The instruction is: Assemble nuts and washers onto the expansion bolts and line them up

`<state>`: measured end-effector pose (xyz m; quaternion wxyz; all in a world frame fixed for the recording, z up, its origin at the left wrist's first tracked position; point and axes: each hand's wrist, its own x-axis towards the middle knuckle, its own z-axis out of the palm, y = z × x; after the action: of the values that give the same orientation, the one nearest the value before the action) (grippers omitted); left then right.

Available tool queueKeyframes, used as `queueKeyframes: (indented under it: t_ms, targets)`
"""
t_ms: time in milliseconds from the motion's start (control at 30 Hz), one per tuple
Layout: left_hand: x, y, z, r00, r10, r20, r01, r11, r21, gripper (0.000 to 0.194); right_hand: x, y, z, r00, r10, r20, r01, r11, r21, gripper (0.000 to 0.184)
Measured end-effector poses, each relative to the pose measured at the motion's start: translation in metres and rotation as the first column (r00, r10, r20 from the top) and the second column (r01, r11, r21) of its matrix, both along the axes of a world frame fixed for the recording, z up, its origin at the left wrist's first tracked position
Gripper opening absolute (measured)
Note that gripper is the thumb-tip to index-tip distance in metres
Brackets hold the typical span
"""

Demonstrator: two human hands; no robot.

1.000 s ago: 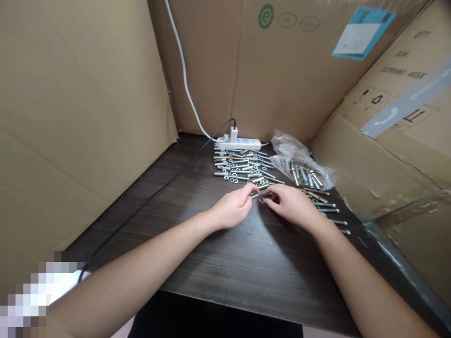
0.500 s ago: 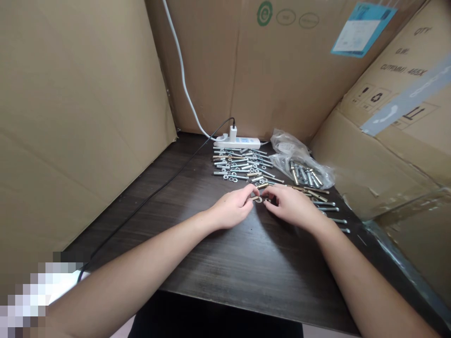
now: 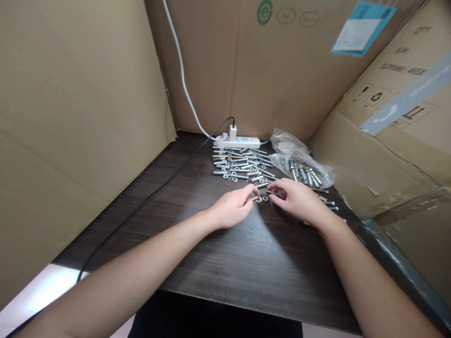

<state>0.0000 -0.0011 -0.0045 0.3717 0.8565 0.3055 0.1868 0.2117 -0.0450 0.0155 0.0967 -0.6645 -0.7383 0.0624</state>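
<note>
My left hand [image 3: 234, 206] rests low over the dark table, thumb and forefinger pinching a short brass-coloured sleeve [image 3: 254, 198]. Just beyond its tip a washer [image 3: 260, 199] and a hex nut [image 3: 265, 199] lie side by side on the tabletop. My right hand [image 3: 298, 199] is curled to the right of the nut, with a thin brass-coloured rod [image 3: 272, 192] between thumb and fingers; its far end is hidden by the hand. Another brass-coloured sleeve [image 3: 262, 186] lies behind the fingertips. Several bolts [image 3: 331, 203] lie partly covered beyond my right wrist.
Several rows of bolts, sleeves, nuts and washers [image 3: 239, 164] lie in front of a white power strip [image 3: 243, 142]. A clear plastic bag [image 3: 289, 145] with bolts stands behind my right hand. A black cable [image 3: 151, 194] crosses the left side. Cardboard walls [image 3: 207, 70] surround the table.
My right hand has shifted slightly right, uncovering the nut beside the washer, and the brass-coloured rod now shows between its fingers. My left hand has stayed in place with the sleeve.
</note>
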Motion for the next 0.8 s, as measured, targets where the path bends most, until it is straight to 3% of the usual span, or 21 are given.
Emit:
queueKeyframes:
  t_ms: [100,267,800]
  targets:
    - [0.000,0.000,0.000,1.000,0.006,-0.004,-0.006,1.000,-0.004,0.026,0.008,0.001,0.001,0.995,-0.073,0.061,0.075,0.997,-0.029,0.022]
    - [0.000,0.001,0.000,1.000,0.004,-0.013,-0.004,1.000,-0.006,0.027,0.007,0.005,-0.004,0.996,-0.045,0.083,0.053,0.993,-0.102,0.021]
    - [0.000,0.001,0.000,1.000,-0.010,-0.026,0.010,1.000,-0.010,0.025,0.006,0.007,-0.011,1.000,-0.014,0.017,0.014,0.999,-0.035,0.014]
